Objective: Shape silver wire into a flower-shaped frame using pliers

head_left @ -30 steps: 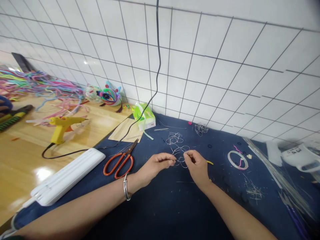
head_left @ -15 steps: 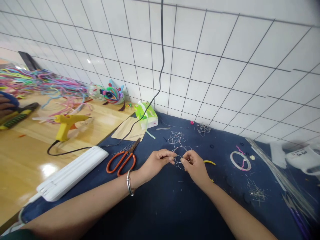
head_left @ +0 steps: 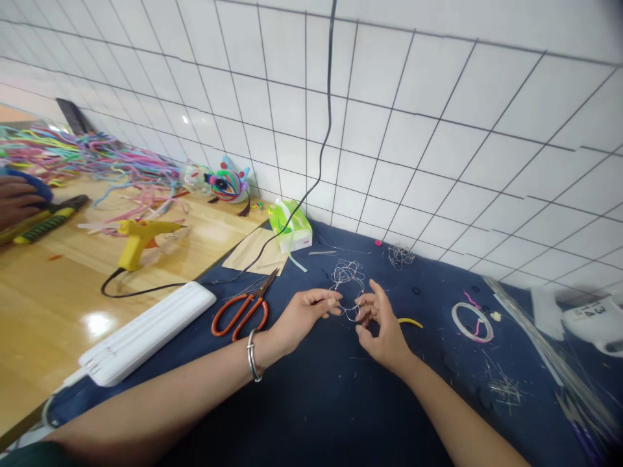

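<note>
A thin silver wire frame bent into loops is pinched between the thumb and fingers of my left hand. My right hand is at the frame's right side with its thumb and fingers spread apart; some fingertips are close to the wire, and contact is hard to make out. Just beyond, a tangle of fine wire loops adjoins the frame; whether they are joined I cannot tell. Orange-handled scissors lie left of my left hand. A yellow curved strip lies right of my right hand.
A white power strip and a yellow glue gun are at left. A tissue pack stands by the wall. On the right lie a white ring roll, wire scraps and long wires. Another person's hand shows far left.
My right hand has opened from its pinch on the wire, its fingers spreading. My left hand keeps its pinch. The whole view has shifted slightly.
</note>
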Demonstrator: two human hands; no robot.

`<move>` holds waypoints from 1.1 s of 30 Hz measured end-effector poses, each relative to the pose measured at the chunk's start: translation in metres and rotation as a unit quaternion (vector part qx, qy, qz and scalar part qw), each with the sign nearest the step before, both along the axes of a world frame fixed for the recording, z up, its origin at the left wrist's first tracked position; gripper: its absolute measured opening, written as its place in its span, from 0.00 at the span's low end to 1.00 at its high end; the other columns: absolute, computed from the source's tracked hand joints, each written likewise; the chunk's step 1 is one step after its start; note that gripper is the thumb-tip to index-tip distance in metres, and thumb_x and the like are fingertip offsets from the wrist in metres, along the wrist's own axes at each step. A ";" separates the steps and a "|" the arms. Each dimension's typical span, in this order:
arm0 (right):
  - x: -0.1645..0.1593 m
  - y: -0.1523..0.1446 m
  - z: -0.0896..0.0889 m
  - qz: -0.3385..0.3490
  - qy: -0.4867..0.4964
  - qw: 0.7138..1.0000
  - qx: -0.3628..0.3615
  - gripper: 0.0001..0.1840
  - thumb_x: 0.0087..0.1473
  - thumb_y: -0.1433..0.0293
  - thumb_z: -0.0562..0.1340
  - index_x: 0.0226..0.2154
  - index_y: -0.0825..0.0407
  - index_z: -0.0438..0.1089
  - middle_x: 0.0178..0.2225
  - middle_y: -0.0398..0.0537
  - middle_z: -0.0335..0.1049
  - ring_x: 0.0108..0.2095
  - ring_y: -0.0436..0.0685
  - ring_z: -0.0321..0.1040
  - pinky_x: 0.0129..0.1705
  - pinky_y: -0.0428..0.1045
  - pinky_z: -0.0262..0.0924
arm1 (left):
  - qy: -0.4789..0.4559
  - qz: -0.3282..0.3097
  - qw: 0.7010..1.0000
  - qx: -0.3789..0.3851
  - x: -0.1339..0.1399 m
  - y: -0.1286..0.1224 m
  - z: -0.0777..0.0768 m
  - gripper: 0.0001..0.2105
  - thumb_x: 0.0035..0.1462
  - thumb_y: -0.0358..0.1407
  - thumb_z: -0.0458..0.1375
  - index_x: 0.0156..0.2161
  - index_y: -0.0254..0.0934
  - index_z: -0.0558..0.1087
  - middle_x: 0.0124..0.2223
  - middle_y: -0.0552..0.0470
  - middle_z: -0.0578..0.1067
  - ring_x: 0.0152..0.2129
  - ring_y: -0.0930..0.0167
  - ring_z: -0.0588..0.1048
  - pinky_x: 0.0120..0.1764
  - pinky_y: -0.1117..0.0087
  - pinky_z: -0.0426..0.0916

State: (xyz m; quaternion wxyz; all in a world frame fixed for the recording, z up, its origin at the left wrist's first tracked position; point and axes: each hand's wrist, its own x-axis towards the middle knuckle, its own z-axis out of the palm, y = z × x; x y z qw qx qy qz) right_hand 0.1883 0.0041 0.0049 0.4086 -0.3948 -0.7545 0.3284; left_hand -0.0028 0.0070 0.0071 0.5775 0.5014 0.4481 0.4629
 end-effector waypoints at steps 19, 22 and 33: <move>0.003 0.000 -0.001 -0.063 -0.140 0.977 0.149 0.26 0.45 0.63 0.64 0.46 0.51 0.57 0.39 0.51 0.61 0.32 0.54 0.60 0.37 0.52 0.63 | 0.128 -0.020 0.984 0.125 -0.003 -0.002 0.003 0.08 0.55 0.32 0.53 0.37 0.35 0.74 0.31 0.50 0.73 0.31 0.71 0.72 0.38 0.69 0.65; 0.002 -0.002 -0.001 -0.075 -0.133 0.978 0.145 0.25 0.44 0.63 0.65 0.44 0.51 0.58 0.36 0.49 0.61 0.32 0.54 0.60 0.36 0.52 0.62 | 0.143 -0.033 0.975 0.168 -0.001 -0.004 0.003 0.08 0.55 0.31 0.53 0.37 0.36 0.74 0.32 0.50 0.72 0.31 0.71 0.72 0.38 0.69 0.66; 0.001 -0.002 -0.001 -0.089 -0.070 0.989 0.097 0.27 0.47 0.69 0.63 0.49 0.50 0.56 0.36 0.47 0.59 0.33 0.53 0.60 0.38 0.51 0.61 | -0.028 -0.018 0.999 -0.031 0.001 0.000 -0.005 0.08 0.52 0.35 0.58 0.38 0.34 0.72 0.30 0.50 0.74 0.28 0.73 0.71 0.32 0.73 0.63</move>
